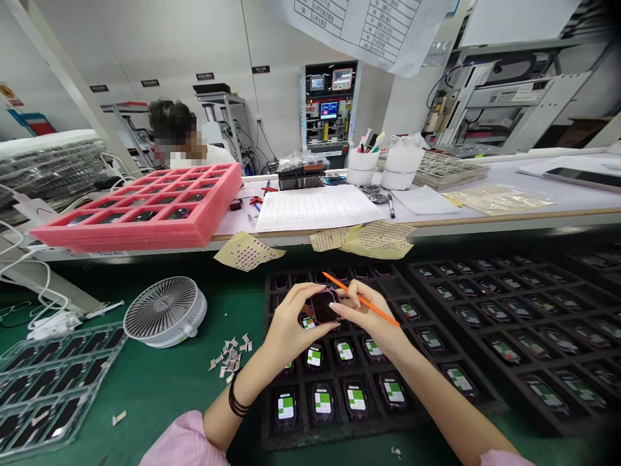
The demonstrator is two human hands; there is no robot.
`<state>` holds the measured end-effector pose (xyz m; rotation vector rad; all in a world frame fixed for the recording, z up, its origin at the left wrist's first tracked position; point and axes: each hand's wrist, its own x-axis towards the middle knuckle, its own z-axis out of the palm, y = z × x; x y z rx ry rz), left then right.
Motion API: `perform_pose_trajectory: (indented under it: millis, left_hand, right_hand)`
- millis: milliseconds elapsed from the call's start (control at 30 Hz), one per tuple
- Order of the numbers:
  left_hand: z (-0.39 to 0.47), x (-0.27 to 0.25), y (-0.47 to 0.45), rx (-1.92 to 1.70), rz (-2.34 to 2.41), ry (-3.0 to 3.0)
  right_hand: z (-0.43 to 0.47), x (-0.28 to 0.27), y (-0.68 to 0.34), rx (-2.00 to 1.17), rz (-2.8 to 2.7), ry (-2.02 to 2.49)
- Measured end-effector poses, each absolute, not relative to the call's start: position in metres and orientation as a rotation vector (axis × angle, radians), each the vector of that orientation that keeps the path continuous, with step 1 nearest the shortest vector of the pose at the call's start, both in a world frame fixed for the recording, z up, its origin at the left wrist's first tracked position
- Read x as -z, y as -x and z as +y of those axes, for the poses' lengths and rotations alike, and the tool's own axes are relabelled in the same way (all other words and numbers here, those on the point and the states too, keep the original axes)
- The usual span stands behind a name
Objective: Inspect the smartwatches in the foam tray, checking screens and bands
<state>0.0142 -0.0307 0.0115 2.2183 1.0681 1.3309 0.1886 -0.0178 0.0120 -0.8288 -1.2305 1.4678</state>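
Between my two hands is a smartwatch [324,307] with a dark screen, raised over a black foam tray [334,435]. My left hand [290,321] grips its left side, thumb below and fingers above. With the fingers of my right hand [365,309] I touch the watch's right edge, while an orange stick [373,307] with a pointed end is tucked in that same hand. Several similar watches [356,397], many with lit green and white screens, sit in the tray's compartments under my hands.
A second black tray of watches [543,393] lies at right. On the left are a small fan [165,310], loose small strips [231,356] and a clear plastic tray [58,382]. A pink foam tray [204,223] rests on the shelf edge. Beyond it a person [213,154] sits.
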Motion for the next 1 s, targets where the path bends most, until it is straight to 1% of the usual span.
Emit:
perform_pose_trajectory:
  millis: [200,467,633,733,800,867,933,1000]
  left_hand:
    - [-0.030,-0.012,-0.013,-1.381,1.064,-2.209]
    - [-0.028,-0.017,-0.006,-1.519,1.304,-2.036]
    - [-0.028,-0.016,-0.006,-1.524,1.299,-2.039]
    - [-0.025,-0.015,-0.008,-1.515,1.262,-2.072]
    - [-0.019,-0.011,-0.012,-1.447,1.236,-2.083]
    - [-0.007,-0.004,-0.020,-1.301,1.214,-2.117]
    - [0.010,0.007,-0.035,-1.088,1.189,-2.215]
    - [0.031,0.020,-0.059,-0.828,1.146,-2.367]
  right_hand:
    - [-0.019,-0.017,-0.188,-1.453,-1.217,0.858]
    - [-0.018,-0.016,-0.193,-1.325,-1.244,0.933]
    - [-0.019,-0.019,-0.192,-1.304,-1.284,0.924]
    - [-0.018,-0.021,-0.201,-1.204,-1.295,0.952]
    - [-0.014,-0.016,-0.219,-1.089,-1.309,1.004]
    - [-0.003,-0.003,-0.245,-0.957,-1.344,1.093]
    - [0.013,0.017,-0.278,-0.846,-1.439,1.240]
    - [0.031,0.038,-0.309,-0.657,-1.525,1.425]
